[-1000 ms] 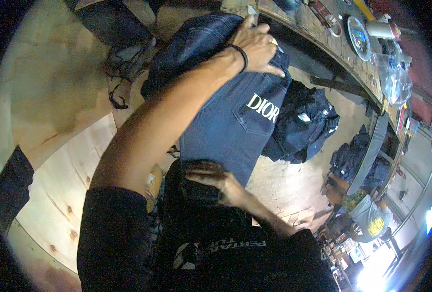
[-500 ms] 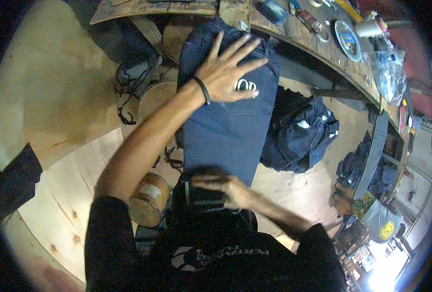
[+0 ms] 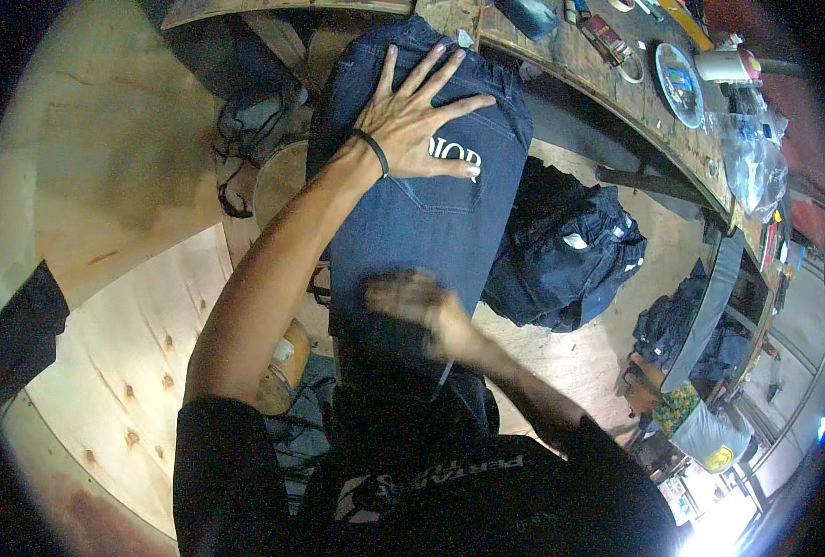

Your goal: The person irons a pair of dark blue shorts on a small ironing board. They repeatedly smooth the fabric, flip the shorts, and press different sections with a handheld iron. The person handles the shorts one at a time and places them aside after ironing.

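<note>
Dark blue jeans (image 3: 408, 237), folded long, lie in front of me with their waist end at the wooden bench. A back pocket with white lettering shows near the top. My left hand (image 3: 422, 125) is pressed flat on them beside the lettering, fingers spread, holding nothing; a dark band circles its wrist. Lower down, my right hand (image 3: 417, 302) is over the legs of the jeans, smeared by motion, so its fingers cannot be read. The lower end of the jeans merges with my dark clothing.
Right of the jeans, a pile of dark garments (image 3: 570, 246) lies on the floor. The wooden bench (image 3: 561, 60) carries a round dish (image 3: 678, 84), a thread cone (image 3: 726, 65) and a plastic bag (image 3: 745, 167). A wooden drum (image 3: 287, 367) stands by my left arm.
My right hand has moved up along the jeans, away from my body. The left hand remains flat on them, and the jeans sit slightly further left in view.
</note>
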`<action>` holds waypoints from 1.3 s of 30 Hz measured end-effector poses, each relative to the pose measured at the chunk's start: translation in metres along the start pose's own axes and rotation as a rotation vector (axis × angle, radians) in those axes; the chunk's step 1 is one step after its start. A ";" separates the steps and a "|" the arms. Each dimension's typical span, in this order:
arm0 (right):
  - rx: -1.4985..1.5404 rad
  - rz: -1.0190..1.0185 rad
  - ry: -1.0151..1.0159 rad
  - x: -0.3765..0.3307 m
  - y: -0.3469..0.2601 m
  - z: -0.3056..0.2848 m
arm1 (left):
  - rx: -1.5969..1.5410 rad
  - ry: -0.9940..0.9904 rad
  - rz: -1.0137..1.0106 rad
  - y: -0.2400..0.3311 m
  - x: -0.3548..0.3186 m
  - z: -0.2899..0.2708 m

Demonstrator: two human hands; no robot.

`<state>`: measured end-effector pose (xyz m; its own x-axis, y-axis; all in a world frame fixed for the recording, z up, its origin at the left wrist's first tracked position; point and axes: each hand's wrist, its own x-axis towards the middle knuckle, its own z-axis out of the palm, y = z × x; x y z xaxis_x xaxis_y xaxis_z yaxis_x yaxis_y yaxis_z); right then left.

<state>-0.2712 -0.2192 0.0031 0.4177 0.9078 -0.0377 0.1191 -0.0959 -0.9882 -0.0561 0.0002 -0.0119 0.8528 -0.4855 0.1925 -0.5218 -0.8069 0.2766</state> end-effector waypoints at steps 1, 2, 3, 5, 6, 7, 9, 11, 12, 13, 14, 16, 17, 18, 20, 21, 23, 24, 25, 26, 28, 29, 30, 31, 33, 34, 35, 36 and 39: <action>-0.028 -0.023 -0.023 0.001 0.000 -0.005 | -0.010 0.062 0.015 0.000 0.000 0.001; -0.046 -0.035 -0.096 0.006 0.000 -0.013 | 0.006 0.063 0.017 0.000 0.000 0.001; -0.079 -0.003 -0.015 0.008 -0.002 -0.019 | 0.011 0.055 0.019 -0.001 0.001 0.001; -0.180 0.064 0.178 0.012 -0.005 -0.031 | 0.046 0.034 0.025 -0.001 0.002 -0.001; -0.220 0.134 0.260 0.014 -0.004 -0.037 | 0.048 0.023 0.026 -0.001 0.002 -0.003; -0.283 0.082 0.030 0.011 -0.006 -0.038 | 0.040 -0.002 0.001 -0.001 0.003 -0.004; 0.072 0.132 -0.030 0.004 -0.004 -0.037 | 0.003 0.000 0.016 -0.002 0.002 -0.004; 0.439 0.325 0.170 -0.006 -0.005 -0.030 | 0.046 0.033 0.030 -0.002 0.002 -0.003; 0.525 0.404 0.252 -0.011 -0.008 -0.027 | 0.010 0.041 0.012 -0.001 0.000 -0.001; 0.314 0.315 0.246 -0.015 -0.015 -0.023 | 0.005 0.097 0.016 -0.002 0.000 -0.002; 0.090 0.224 0.226 -0.016 -0.024 -0.024 | 0.049 0.055 0.022 0.000 0.000 -0.002; -0.004 0.235 0.109 -0.006 -0.043 -0.036 | 0.123 -0.018 0.049 0.001 0.002 -0.006; -0.133 0.164 0.288 0.002 -0.052 -0.049 | 0.082 -0.062 0.030 0.000 0.003 -0.010; -0.244 0.054 0.434 0.014 -0.061 -0.066 | 0.043 -0.109 0.008 0.001 0.003 -0.014; -0.337 0.238 1.046 0.043 -0.060 -0.107 | 0.098 -0.094 -0.070 -0.001 0.002 -0.021; -0.611 0.157 1.108 0.060 -0.046 -0.128 | 0.073 0.230 -0.059 -0.003 -0.001 -0.022; -0.713 0.223 1.113 0.082 -0.005 -0.144 | 0.340 0.420 -0.386 -0.007 -0.018 -0.015; -0.764 0.147 1.120 0.075 0.018 -0.144 | -0.031 0.412 -0.614 -0.008 -0.035 -0.008; -0.783 0.133 1.116 0.064 0.040 -0.129 | -0.434 0.409 -0.848 -0.006 -0.060 0.003; -0.769 0.116 1.064 0.051 0.060 -0.107 | -0.562 0.378 -0.821 0.001 -0.090 0.017; -0.866 0.177 1.013 0.006 0.075 -0.038 | -0.844 0.376 -0.738 0.028 -0.172 0.050; -0.979 0.341 0.943 -0.017 0.071 -0.002 | -0.853 0.295 -0.872 0.054 -0.224 0.069; -0.952 0.286 0.908 -0.041 0.057 0.044 | -0.857 0.215 -0.991 0.079 -0.283 0.081; -0.957 0.399 0.798 -0.052 0.042 0.078 | -0.716 0.107 -0.994 0.111 -0.345 0.094; -0.941 0.262 0.700 -0.056 -0.005 0.135 | -0.414 0.048 -0.986 0.152 -0.460 0.104; -0.914 0.320 0.623 -0.037 -0.019 0.145 | -0.459 -0.104 -1.096 0.157 -0.501 0.108; -0.951 0.273 0.592 -0.010 -0.036 0.155 | -0.474 -0.229 -1.181 0.154 -0.533 0.107; -0.922 0.272 0.544 0.031 -0.041 0.149 | -0.454 -0.299 -1.216 0.140 -0.548 0.105; -0.925 0.217 0.432 0.151 -0.039 0.118 | -0.389 -0.221 -1.157 0.068 -0.512 0.088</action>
<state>-0.3190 -0.0298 0.0187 0.7777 0.6276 0.0358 0.5702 -0.6803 -0.4605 -0.5265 0.1640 -0.1745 0.7818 0.3685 -0.5030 0.6002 -0.6635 0.4467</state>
